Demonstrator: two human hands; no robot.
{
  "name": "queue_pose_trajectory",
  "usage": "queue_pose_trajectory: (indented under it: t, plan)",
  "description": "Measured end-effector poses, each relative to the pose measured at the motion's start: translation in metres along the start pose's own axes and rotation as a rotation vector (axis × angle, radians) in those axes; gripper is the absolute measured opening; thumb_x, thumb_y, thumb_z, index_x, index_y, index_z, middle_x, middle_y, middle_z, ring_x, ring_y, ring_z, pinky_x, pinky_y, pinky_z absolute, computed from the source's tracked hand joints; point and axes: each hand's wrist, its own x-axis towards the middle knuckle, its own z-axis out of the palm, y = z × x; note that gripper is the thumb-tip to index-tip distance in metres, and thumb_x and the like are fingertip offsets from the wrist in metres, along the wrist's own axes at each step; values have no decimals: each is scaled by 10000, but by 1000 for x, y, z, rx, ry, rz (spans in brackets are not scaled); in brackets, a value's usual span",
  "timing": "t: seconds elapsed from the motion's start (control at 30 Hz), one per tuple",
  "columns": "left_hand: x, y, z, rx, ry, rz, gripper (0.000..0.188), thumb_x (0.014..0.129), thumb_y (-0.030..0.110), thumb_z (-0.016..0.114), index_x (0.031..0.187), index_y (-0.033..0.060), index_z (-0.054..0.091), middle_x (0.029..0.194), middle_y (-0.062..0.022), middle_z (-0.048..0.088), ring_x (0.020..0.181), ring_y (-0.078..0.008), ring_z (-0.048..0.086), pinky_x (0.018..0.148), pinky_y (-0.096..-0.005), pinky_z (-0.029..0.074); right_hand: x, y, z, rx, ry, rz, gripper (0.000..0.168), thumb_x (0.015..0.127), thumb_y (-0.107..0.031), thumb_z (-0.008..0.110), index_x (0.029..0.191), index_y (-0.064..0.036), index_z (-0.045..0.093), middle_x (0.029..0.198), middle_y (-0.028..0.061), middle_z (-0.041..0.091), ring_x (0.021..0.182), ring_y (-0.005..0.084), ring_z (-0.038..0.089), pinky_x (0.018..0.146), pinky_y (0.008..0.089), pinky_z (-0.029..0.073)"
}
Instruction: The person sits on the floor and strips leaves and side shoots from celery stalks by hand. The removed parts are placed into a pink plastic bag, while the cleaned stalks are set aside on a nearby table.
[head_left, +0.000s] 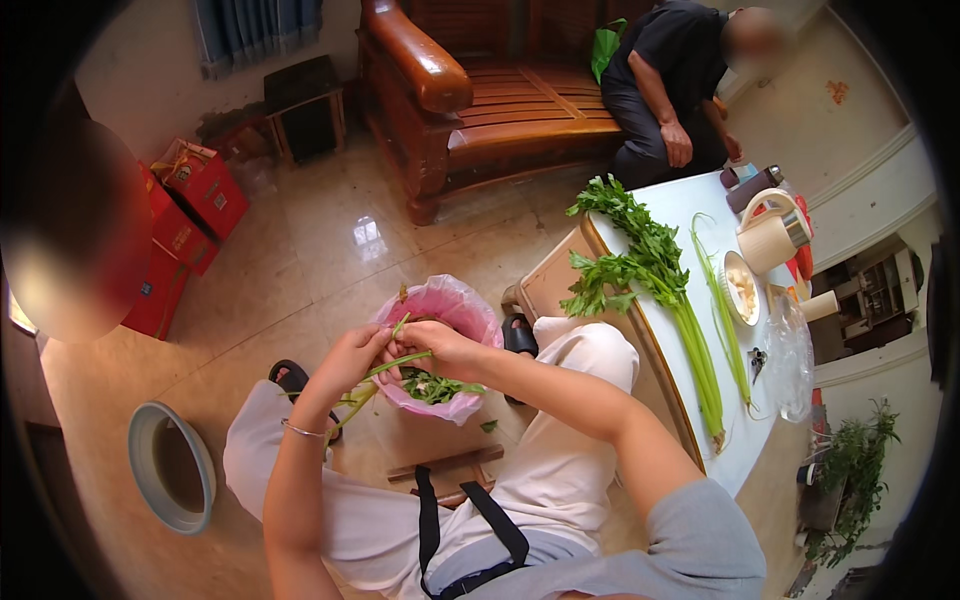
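Both of my hands are together over a bin lined with a pink plastic bag (476, 307). My left hand (367, 352) grips thin green celery stalks (360, 401) that hang down beside my wrist. The fingers of my right hand (435, 346) are closed on a green stalk piece close to the left fingertips. Torn green leaves (435, 386) lie inside the bin. To the right, a bunch of leafy celery (694, 352) rests on the white table (735, 465), with thin green stems (724, 322) alongside it.
A bowl of pale pieces (741, 289), a cream jug (769, 236) and a clear plastic bag (791, 360) stand or lie on the table. A basin of dark water (172, 465) is on the floor at left. Another person (667, 97) sits on the wooden bench (525, 97). Red boxes (210, 195) stand farther back.
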Motion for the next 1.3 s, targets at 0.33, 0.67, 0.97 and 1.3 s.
queue_pose_trajectory:
  t: [0.33,0.67,0.97,1.3]
  plan:
    - [-19,5,-32,52,247,39,327,961,272,425,767,38,548,627,-79,589,515,-124,549,489,-218,422,22,50,-30,-965,246,-109,191,890,-194,530,838,-16,574,707,67,580,697,127,547,616,299,448]
    - [-44,35,-42,-239,256,153,277,958,302,448,837,71,542,669,-32,611,562,-71,538,517,-188,416,25,65,-6,-1632,165,-530,461,711,-123,678,1125,-18,502,1032,173,541,992,346,515,825,413,429]
    - [-63,41,-46,-266,315,296,331,970,323,412,856,44,549,856,-90,654,807,-174,638,734,-268,479,69,133,28,-1072,71,-131,256,829,-166,633,1015,-20,536,984,186,592,949,331,564,766,372,442]
    - [-145,46,-124,-25,1301,896,274,951,238,392,1111,86,555,1162,-32,581,1101,-140,490,969,-313,310,87,119,81,-625,65,-261,223,959,-196,458,1098,-30,511,892,34,586,842,118,566,773,266,447]
